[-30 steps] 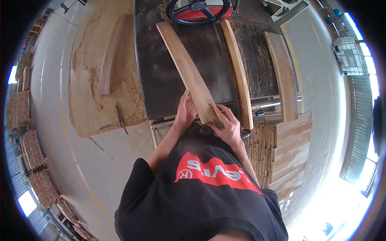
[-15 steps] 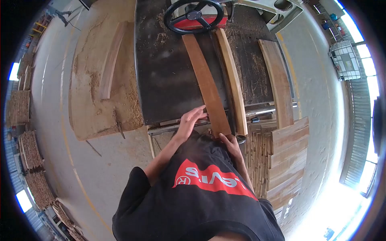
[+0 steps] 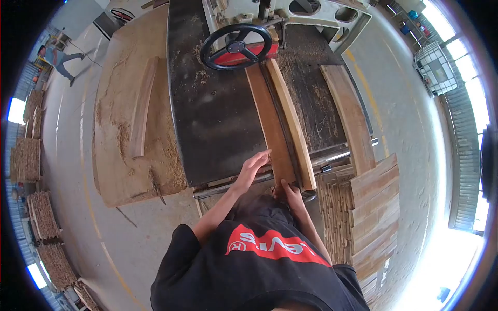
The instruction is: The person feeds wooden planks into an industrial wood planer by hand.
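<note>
Just left of the long pale wooden strip (image 3: 291, 124), the flat reddish-brown wooden board (image 3: 271, 127) looks stiff and fairly light, best held by its near end, which the right hand (image 3: 293, 198) grasps while the unclenched left hand (image 3: 252, 168) touches its edge.

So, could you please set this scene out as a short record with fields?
Brown board: lying on the dark table, alongside a pale wooden strip
Left hand: fingers extended at the board's left edge
Right hand: at the board's near end, thumb on top
Handwheel: black, near the board's far end
Left side: narrow plank on a sawdust-strewn panel
Background: another person, upper left
</note>
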A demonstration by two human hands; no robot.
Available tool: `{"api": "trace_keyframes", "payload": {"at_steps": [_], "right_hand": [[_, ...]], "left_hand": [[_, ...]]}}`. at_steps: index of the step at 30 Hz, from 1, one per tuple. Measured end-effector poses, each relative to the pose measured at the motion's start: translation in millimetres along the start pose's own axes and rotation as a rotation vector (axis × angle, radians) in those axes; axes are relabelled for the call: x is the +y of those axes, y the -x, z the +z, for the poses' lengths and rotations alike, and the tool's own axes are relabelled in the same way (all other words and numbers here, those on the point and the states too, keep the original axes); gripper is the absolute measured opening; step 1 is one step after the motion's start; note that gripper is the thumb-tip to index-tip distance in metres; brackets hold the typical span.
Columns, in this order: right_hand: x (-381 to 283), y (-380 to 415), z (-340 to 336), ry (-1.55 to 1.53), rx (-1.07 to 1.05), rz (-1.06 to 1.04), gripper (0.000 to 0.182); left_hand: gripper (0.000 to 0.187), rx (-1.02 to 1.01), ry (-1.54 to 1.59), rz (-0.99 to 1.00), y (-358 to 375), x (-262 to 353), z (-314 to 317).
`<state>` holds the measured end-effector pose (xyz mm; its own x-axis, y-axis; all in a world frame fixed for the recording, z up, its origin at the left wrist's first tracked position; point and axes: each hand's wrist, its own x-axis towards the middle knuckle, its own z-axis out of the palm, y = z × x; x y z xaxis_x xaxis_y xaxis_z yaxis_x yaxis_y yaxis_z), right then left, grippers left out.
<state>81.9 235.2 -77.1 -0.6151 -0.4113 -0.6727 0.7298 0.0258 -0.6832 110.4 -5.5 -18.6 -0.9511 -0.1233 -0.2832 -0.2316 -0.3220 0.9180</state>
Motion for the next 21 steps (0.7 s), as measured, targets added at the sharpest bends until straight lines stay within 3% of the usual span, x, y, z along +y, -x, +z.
{"api": "trace_keyframes", "payload": {"at_steps": [6,9,12,18,19,20,21], "right_hand": [[-28.5,-4.6,24.6,0.027,0.071,0.066,0.052],[-48.3,-15.5,39.4,0.063,0.094,0.075,0.051],[-55.6,-36.0,53.3,0.049,0.099,0.052,0.05],[-89.6,-95.8,79.8,-0.06,0.082,0.07,0.047],[-94.7,-103.9,84.9,-0.064,0.093,0.078,0.046],[-100.0,-112.0,89.3,-0.07,0.103,0.089,0.045],[-106.8,-117.0,93.9,-0.056,0.101,0.093,0.044]], "left_hand": [[0.078,0.005,-0.006,-0.026,-18.9,11.5,-13.5],[0.075,0.026,-0.017,0.073,-31.6,7.7,-20.4],[0.064,0.127,0.082,0.037,-37.4,15.2,-30.8],[0.047,0.685,0.051,0.005,-45.2,42.5,-106.5],[0.034,0.782,0.084,0.113,-42.0,48.0,-128.2],[0.031,0.874,0.03,0.16,-38.6,46.8,-156.0],[0.031,1.019,-0.14,0.349,-38.3,38.9,-187.9]]}}
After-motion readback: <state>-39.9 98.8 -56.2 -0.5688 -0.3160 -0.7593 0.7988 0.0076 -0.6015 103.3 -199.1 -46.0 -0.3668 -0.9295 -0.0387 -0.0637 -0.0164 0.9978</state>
